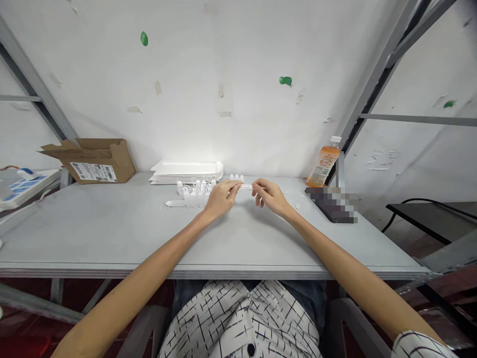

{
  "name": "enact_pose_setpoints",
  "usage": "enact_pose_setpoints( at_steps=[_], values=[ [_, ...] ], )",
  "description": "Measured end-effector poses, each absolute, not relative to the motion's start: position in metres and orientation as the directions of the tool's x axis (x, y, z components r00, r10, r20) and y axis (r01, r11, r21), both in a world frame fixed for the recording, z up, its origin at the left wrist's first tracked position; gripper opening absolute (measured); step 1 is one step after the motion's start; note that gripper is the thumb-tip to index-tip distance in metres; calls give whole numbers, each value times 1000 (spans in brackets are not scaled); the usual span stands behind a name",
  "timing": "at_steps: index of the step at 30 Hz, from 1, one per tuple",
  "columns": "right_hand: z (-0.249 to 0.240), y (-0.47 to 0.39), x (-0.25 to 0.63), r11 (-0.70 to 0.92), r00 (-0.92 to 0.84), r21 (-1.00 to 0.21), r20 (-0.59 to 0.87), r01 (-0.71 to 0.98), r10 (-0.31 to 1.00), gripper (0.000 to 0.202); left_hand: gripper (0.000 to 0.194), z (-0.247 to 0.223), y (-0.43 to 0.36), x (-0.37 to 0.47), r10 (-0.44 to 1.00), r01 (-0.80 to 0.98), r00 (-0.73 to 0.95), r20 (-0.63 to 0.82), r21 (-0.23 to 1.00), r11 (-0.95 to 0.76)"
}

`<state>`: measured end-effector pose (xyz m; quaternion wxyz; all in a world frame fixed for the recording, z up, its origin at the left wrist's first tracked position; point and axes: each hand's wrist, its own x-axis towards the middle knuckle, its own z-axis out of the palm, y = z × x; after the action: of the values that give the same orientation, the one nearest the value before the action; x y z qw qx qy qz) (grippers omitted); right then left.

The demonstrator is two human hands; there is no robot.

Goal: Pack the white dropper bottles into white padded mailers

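Fingertips (237, 185) closed at each end, your left hand (221, 199) and right hand (273, 197) grasp a slim white piece (246, 187) above the gray table (242, 243); likely light, fairly stiff and smooth, it would suit a gentle pinch near its ends.

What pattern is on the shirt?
The shirt is white with crossing black lines, seen in the head view.

Matt brown cardboard box (102, 161)
Beyond the right hand (269, 195), a clear plastic bottle (323, 166); below, a smooth grey tabletop (238, 243).
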<state>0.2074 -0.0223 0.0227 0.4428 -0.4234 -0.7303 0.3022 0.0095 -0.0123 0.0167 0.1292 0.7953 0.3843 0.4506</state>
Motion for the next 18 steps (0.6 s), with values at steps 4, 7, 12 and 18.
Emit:
enact_pose_setpoints(
  at_steps=[4, 7, 12, 18],
  values=[
    [23, -21, 209, 548, -190, -624, 547, 557, 815, 22, 32, 16, -11, 10, 729, 535, 289, 620, 527, -660],
    [24, -22, 209, 564, -160, -480, 649, 672, 744, 15, 32, 16, -12, 10, 719, 581, 295, 629, 479, -657],
    [28, -28, 206, 497, -114, -410, 673, 765, 731, 16, 31, 16, -15, 11, 706, 620, 313, 636, 426, -659],
    [34, -36, 203, 612, -209, -507, 641, 606, 739, 21, 32, 12, -16, 11, 684, 670, 360, 635, 334, -663]
  ],
)
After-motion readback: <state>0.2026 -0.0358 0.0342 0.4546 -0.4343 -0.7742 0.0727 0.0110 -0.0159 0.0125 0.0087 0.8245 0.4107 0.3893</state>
